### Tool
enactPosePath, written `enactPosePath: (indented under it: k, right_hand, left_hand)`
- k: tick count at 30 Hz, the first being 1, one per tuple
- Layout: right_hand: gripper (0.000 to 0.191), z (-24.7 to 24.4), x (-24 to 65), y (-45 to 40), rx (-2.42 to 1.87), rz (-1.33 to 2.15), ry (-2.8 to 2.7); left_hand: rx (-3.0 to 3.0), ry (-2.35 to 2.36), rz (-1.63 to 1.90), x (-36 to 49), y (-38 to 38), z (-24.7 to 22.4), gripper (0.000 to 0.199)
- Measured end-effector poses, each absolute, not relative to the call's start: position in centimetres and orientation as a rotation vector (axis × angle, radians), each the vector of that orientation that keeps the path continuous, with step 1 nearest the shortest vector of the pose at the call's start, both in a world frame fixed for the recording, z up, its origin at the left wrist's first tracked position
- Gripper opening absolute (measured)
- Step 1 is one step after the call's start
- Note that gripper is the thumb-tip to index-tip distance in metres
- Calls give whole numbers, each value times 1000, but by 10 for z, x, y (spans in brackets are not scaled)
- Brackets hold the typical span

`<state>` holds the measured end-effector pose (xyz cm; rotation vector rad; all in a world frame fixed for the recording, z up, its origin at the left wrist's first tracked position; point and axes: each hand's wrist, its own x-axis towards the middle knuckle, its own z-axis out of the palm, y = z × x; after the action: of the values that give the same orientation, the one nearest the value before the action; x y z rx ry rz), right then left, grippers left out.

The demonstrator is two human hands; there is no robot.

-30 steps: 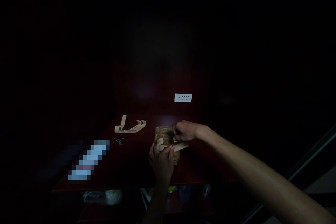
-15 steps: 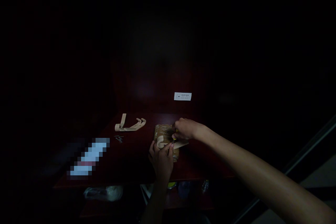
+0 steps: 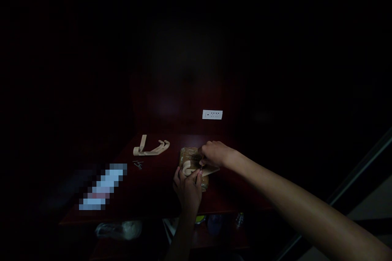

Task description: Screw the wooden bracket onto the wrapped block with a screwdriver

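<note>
Two bare hands of ours meet over a hooked wooden piece (image 3: 186, 166), which lies across a tape-wrapped brown package (image 3: 190, 153) on the dark red table (image 3: 153, 195); the package seems to serve as a raised rest. Our left hand (image 3: 188, 191) is partly curled, fingertips pinching at the wood from the near side, presumably to steady it. Our right hand (image 3: 215, 153) is curled tightly, knuckles up, around a slim tool (image 3: 202, 162) mostly hidden by the fingers, apparently directed down at the wood. Well to the left, more curved wooden pieces (image 3: 153, 152) and thin metal fasteners (image 3: 139, 165) lie apart, perhaps to leave us elbow room.
</note>
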<state>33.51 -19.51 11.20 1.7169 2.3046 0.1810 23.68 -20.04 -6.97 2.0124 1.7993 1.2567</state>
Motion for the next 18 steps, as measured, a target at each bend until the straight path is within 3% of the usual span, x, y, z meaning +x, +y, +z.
enactPosePath:
  k: [5, 9, 18]
  right_hand:
    - [38, 107, 334, -196, 1691, 264, 2309]
    - [41, 107, 336, -197, 1679, 137, 2316]
    - [29, 107, 335, -194, 1716, 208, 2301]
  left_hand:
    - [2035, 1808, 1267, 237, -201, -71, 26]
    - [2032, 1806, 1273, 236, -201, -71, 26]
    - [2032, 1802, 1267, 236, -200, -71, 25]
